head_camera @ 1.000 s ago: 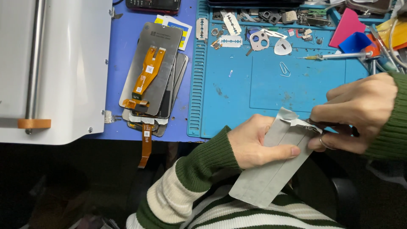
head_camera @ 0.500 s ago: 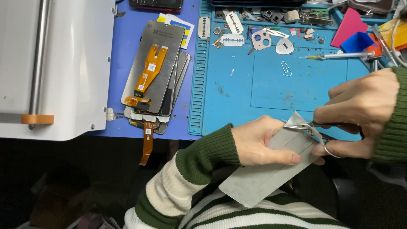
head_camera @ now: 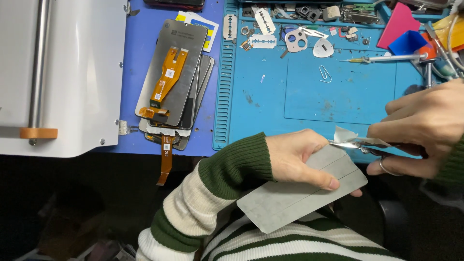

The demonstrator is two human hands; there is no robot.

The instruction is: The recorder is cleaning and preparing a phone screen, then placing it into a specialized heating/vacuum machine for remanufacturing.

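My left hand (head_camera: 299,157) grips a flat grey rectangular panel (head_camera: 290,203) by its upper edge, thumb on top, holding it over my lap just off the front edge of the blue work mat (head_camera: 314,96). My right hand (head_camera: 425,125) holds small scissors (head_camera: 367,144), a finger through one ring. The blades lie at the panel's upper right corner. A small tab of clear film (head_camera: 344,133) sticks up there beside the blades. Both wrists wear green and cream striped sleeves.
A stack of phone display panels with an orange flex cable (head_camera: 171,82) lies on the purple mat left of the blue one. A white machine (head_camera: 63,72) fills the left. Razor blades (head_camera: 263,41), a paper clip (head_camera: 325,73), a thin probe tool (head_camera: 382,59) and pink and blue plastic pieces (head_camera: 398,24) line the mat's far edge.
My right hand went from pinching the film at the panel's corner to holding scissors against it. The scissors' blades now show clearly. The left hand keeps its grip on the panel.
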